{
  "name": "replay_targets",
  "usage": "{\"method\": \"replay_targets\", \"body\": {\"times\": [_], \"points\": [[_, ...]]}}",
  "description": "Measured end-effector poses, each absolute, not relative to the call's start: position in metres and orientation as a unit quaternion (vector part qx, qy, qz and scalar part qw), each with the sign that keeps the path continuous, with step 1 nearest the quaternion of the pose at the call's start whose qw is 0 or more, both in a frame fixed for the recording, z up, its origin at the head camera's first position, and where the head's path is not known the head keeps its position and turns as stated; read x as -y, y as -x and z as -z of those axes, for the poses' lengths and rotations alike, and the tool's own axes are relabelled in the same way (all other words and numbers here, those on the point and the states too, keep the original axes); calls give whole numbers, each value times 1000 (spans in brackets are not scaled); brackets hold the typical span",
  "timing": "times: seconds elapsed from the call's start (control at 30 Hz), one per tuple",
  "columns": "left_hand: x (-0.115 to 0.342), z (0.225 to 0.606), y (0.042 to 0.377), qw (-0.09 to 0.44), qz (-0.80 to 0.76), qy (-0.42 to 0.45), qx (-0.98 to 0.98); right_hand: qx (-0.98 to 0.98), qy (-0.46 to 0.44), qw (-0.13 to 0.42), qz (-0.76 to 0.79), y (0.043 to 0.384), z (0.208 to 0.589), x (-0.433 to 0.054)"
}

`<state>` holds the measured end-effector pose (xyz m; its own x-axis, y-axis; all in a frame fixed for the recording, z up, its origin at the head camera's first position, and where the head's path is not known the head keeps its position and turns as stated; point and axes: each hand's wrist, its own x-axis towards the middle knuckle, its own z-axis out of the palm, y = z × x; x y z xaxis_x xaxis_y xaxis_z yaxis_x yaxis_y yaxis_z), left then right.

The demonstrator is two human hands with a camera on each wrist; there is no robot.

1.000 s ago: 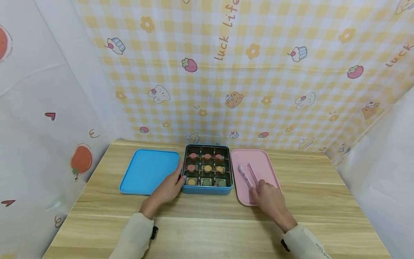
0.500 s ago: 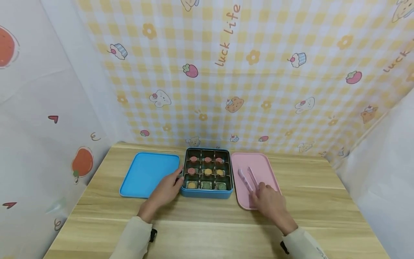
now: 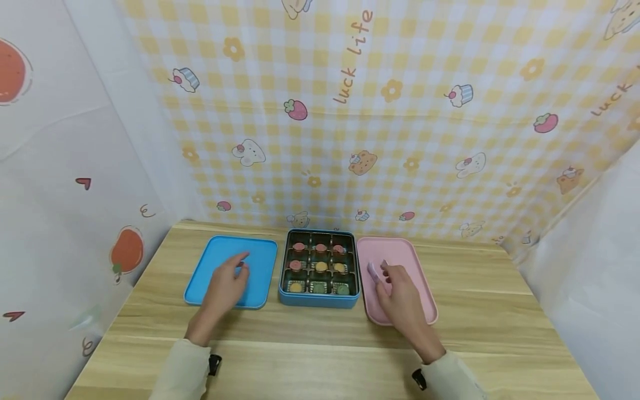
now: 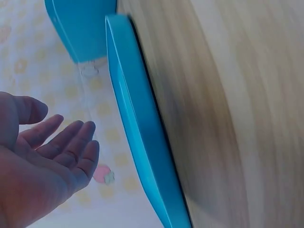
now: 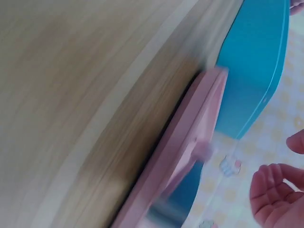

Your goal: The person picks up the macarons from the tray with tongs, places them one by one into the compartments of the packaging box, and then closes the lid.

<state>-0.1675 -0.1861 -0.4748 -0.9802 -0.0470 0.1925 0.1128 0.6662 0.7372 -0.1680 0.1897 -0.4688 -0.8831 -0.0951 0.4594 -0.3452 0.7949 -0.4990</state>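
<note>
My left hand (image 3: 223, 285) hovers over the flat blue lid (image 3: 262, 253), fingers loosely bent and holding nothing. In the left wrist view, its palm and fingers show apart from the lid's rim. The right hand (image 3: 401, 295) is above the pink tray (image 3: 410, 253), its fingers relaxed and bare in the right wrist view. Pale pink tongs (image 3: 373, 273) lie on that tray, partly hidden under this hand. Between the hands stands an uncovered blue tin (image 3: 320, 300) with a dark divided insert. Small round red, yellow and green sweets (image 3: 321, 267) sit in its compartments.
All of it stands on a light wooden table (image 3: 310, 355). A yellow checked cloth (image 3: 320, 139) with cartoon prints hangs behind the table. White printed sheets (image 3: 75, 222) close in the sides.
The left hand has let go of the tin's side and moved left over the lid. My right hand has released the tongs and shifted slightly left and up.
</note>
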Motion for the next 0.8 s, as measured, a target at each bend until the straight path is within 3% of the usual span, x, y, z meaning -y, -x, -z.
{"method": "replay_targets", "body": {"times": [0.33, 0.6, 0.8], "points": [[216, 476, 156, 80, 399, -4, 913, 854, -217, 193, -432, 164, 461, -137], [236, 472, 157, 102, 367, -2, 925, 813, -221, 56, -535, 156, 458, -89], [244, 471, 159, 75, 371, -29, 925, 767, -213, -66, -602, 154, 462, -53]]}}
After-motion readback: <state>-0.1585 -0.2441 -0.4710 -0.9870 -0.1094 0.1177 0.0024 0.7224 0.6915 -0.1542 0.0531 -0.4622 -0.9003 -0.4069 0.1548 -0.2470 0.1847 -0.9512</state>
